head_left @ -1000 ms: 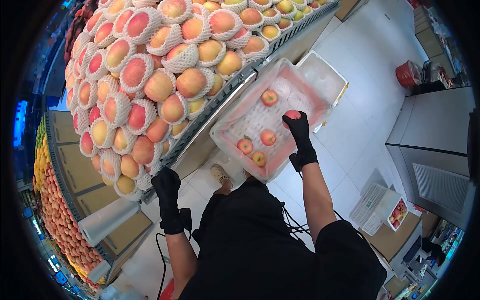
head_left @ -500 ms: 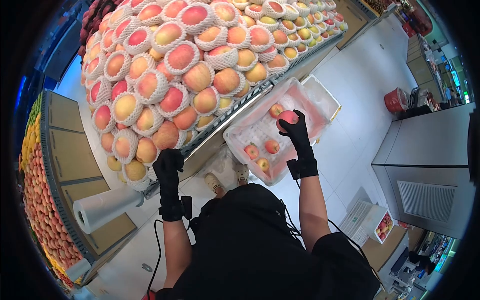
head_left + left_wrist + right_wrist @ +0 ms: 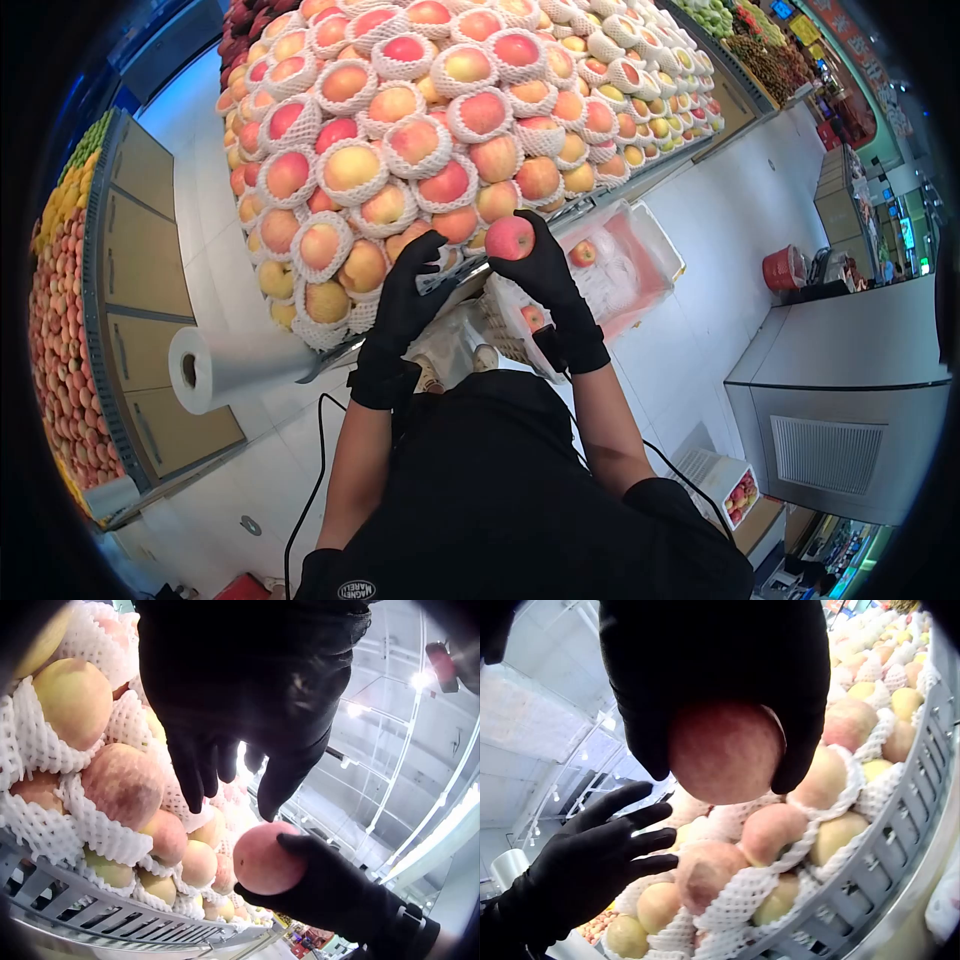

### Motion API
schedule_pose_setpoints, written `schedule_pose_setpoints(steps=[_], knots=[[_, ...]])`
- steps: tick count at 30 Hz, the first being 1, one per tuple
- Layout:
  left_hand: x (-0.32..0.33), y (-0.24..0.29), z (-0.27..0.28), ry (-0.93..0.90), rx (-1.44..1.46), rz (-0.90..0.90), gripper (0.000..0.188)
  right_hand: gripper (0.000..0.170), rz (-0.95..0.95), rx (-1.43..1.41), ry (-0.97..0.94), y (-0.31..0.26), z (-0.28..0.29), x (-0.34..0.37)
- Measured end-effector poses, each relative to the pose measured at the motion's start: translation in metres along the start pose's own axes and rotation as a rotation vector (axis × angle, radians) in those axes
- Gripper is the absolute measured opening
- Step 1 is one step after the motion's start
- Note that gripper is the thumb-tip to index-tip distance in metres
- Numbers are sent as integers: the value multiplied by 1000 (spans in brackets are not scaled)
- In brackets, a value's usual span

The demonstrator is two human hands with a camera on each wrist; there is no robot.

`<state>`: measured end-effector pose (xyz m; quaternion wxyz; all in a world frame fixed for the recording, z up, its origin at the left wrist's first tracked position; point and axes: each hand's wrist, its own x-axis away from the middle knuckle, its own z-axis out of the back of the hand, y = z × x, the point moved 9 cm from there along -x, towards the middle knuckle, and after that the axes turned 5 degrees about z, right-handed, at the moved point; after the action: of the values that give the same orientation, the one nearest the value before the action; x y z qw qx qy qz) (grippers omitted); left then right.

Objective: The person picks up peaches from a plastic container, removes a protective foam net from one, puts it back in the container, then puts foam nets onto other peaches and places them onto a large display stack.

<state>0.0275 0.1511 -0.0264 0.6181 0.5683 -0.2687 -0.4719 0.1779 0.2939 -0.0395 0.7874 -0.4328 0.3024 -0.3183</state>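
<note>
A pinkish-red apple (image 3: 510, 238) is gripped by my gloved right hand (image 3: 548, 272), thumb and fingers round its sides, in front of the piled fruit display. My left hand (image 3: 408, 300), also in a black glove, faces it with fingers spread and nothing between them. In the left wrist view the held apple (image 3: 268, 859) lies just past the left thumb and fingertips. The right wrist view shows the apple (image 3: 726, 754) close up and the left hand (image 3: 600, 855) reaching toward it. Behind both hands, apples in white foam nets (image 3: 353, 170) are heaped on the stand.
A grey slatted rail (image 3: 885, 859) edges the display. Below, to the right, stands a lined crate (image 3: 650, 265) with a few apples (image 3: 583, 253). A plastic bag roll (image 3: 235, 365) sits at the display's left corner. A grey cabinet (image 3: 840, 400) is at the right.
My right hand has carried the apple up from the crate and leftward to the display. My left hand has moved toward it and its fingers have spread. The head view has turned.
</note>
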Motion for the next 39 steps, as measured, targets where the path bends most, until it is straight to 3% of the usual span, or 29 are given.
schedule_pose_setpoints(steps=[6,9,11,16,23,30,33,39], knots=[[9,-3,10,-19,89,90,81,80,-9,-139,-153,-64,-68,-2],[15,7,30,118,-14,-100,83,84,-5,-103,-122,-84,-87,3],[19,1,39,121,20,-53,86,89,-41,-95,-163,-99,-93,7],[22,-12,58,94,272,92,92,94,24,-226,-284,-102,-112,0],[26,-3,78,203,172,-23,92,90,11,-314,-394,-122,-121,0],[20,16,91,353,28,-109,83,87,44,-378,-371,-138,-127,-1],[18,23,97,374,10,-114,82,87,138,-293,-297,-147,-125,-6],[18,30,93,355,-47,-188,82,73,134,-222,-223,-149,-116,-6]])
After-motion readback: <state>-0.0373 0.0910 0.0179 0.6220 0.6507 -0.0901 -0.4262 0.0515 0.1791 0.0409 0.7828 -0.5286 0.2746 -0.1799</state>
